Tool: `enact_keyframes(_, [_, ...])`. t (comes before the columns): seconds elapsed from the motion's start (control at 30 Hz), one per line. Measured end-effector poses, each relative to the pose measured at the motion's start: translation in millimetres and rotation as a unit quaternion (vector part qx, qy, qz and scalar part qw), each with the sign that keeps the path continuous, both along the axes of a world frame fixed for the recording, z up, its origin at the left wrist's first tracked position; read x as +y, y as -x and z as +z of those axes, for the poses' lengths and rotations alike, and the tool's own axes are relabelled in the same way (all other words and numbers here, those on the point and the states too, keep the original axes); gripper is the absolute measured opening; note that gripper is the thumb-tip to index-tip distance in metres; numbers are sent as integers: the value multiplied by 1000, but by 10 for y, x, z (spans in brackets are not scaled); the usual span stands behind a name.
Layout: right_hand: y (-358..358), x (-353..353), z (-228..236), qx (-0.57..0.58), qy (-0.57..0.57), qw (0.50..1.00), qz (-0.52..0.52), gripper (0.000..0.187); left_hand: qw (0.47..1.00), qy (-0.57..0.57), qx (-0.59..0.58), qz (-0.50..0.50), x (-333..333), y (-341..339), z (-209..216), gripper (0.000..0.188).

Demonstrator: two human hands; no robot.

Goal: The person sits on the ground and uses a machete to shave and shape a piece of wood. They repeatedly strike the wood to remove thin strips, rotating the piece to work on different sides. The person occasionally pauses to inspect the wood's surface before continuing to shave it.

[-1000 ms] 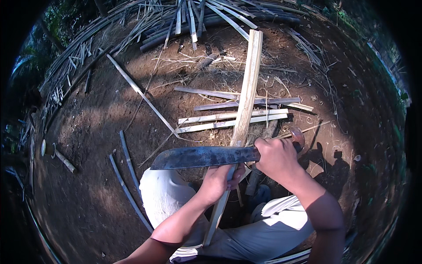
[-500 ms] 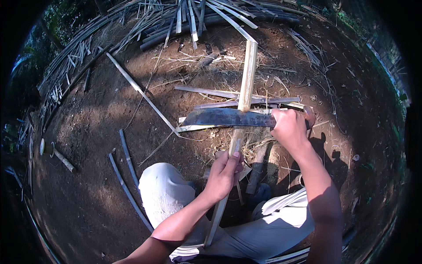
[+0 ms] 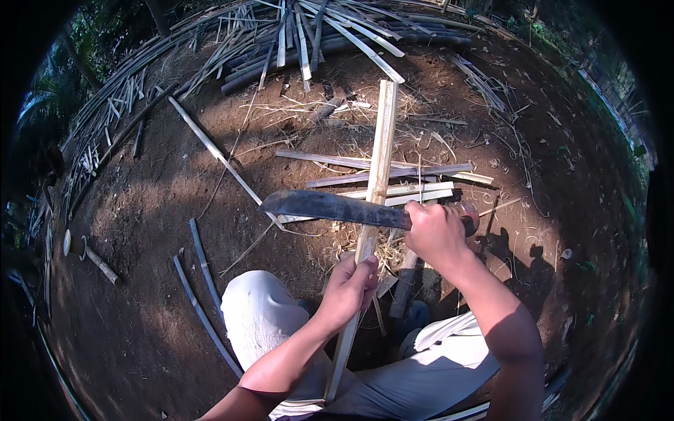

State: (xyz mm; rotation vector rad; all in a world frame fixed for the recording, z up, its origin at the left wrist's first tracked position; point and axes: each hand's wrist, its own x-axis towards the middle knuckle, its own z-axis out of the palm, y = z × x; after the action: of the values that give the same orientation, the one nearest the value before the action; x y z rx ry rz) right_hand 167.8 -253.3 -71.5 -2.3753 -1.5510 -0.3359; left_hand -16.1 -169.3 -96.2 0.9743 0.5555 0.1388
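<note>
A long pale bamboo strip [image 3: 383, 144] slants up and away from my lap. My left hand [image 3: 345, 289] grips it below its middle, thumb on top and fingers wrapped underneath. My right hand [image 3: 437, 230] is closed round the handle of a machete [image 3: 330, 210]. The dark, broad blade points left and crosses over the strip, a little beyond my left hand. Whether the edge bites into the strip I cannot tell. The strip's near end rests by my thigh on the light trousers [image 3: 263, 309].
Several cut strips [image 3: 421, 188] lie on the soil beyond the blade, among curled shavings. A short log [image 3: 403, 284] lies between my legs. A long thin pole [image 3: 210, 146] and two dark strips [image 3: 202, 309] are on the left. A big bamboo pile [image 3: 337, 45] lines the far side.
The machete blade has come nearer to me and left along the strip, toward my left hand. My left hand still holds the strip, slightly lower in view.
</note>
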Motion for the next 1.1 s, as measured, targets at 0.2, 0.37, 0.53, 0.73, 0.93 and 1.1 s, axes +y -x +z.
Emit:
enact_keyframes(0.2, [-354,73,97,-6,19,999,-40,10,998,-60,17,2,-134,-34,-130,27])
enact_keyframes(0.37, [-107,61,0,-31,2,999,43,10,984,-175,42,-20,-119,-1,-214,25])
enact_keyframes(0.53, [-321,122,22,33,17,996,-80,17,988,-148,33,-3,-116,-98,-156,25])
enact_keyframes(0.73, [-593,169,62,34,30,995,-93,14,990,-137,18,-7,-135,-37,-315,23])
enact_keyframes(0.93, [-542,32,325,99,-24,986,-130,10,990,-135,-6,-48,-194,-93,-194,22])
enact_keyframes(1.1, [-89,120,76,-11,76,994,76,4,993,-102,45,-23,-94,-123,-213,22])
